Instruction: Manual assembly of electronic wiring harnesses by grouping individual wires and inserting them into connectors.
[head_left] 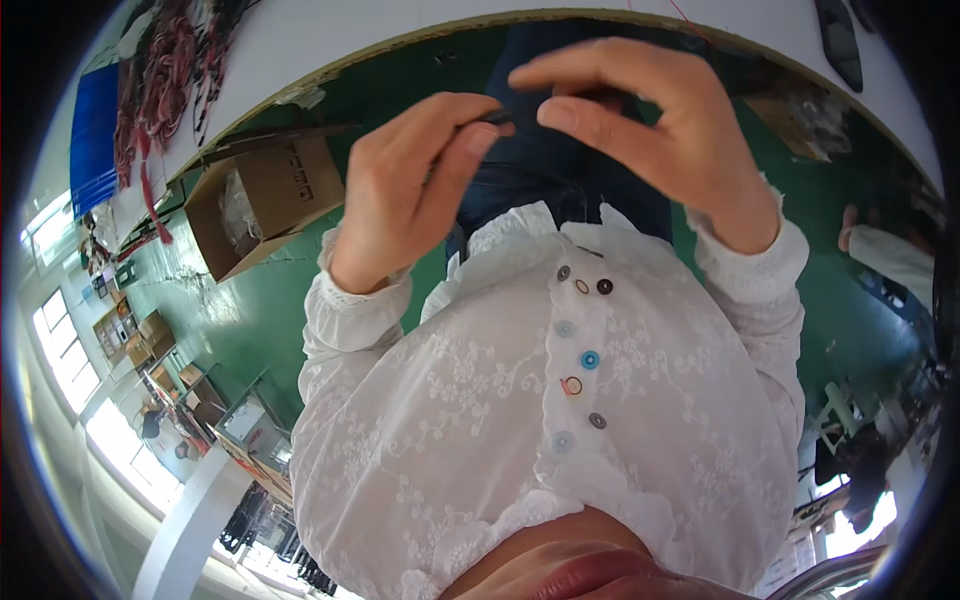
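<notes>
My left hand (405, 185) is raised in front of my waist, thumb and forefinger pinched together. Between their tips shows a small dark piece (495, 117), too small to name. To its right, my right hand (650, 120) hovers with thumb and forefinger apart, and nothing shows between them. Its other fingers are partly hidden behind. The fingertips of the two hands are close but not touching.
Beyond my hands curves the edge of a white table (290, 50). Bundled red and black cords (165, 75) lie at its left, near a blue panel (93, 140). An open cardboard box (300, 180) holds clear plastic. At right is another person's hand (848, 228).
</notes>
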